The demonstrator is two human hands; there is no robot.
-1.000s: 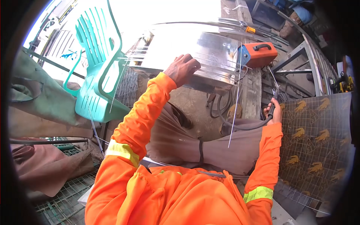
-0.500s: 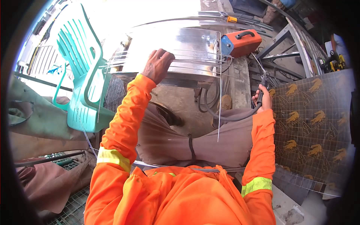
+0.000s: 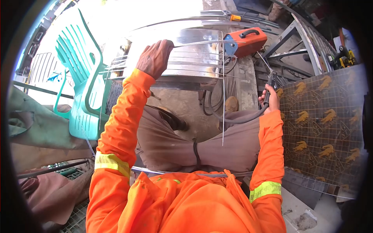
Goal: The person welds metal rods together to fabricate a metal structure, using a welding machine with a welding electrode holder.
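Note:
My left hand [image 3: 155, 58] is closed on thin metal rods [image 3: 198, 42], raised over the shiny metal table [image 3: 190, 35] and reaching right toward the orange machine. More thin rods [image 3: 194, 63] lie across the table below it, and one long rod [image 3: 223, 116] crosses them and juts toward my lap. On the right, my right hand [image 3: 271, 99] is wrapped round the black handle of a welding torch [image 3: 271, 80], its tip pointing up and away. A thick cable [image 3: 244, 119] runs from the handle across my knee.
An orange and blue machine [image 3: 245, 42] stands right of the table. The green plastic chair [image 3: 83, 101] is at left. A patterned board [image 3: 322, 128] and a metal frame [image 3: 307, 39] stand at right. Another person's shoe [image 3: 275, 12] shows at the top.
My left hand has moved slightly left and up, and the rods in it are now lifted off the others. My right hand still holds the torch, nearly in the same place.

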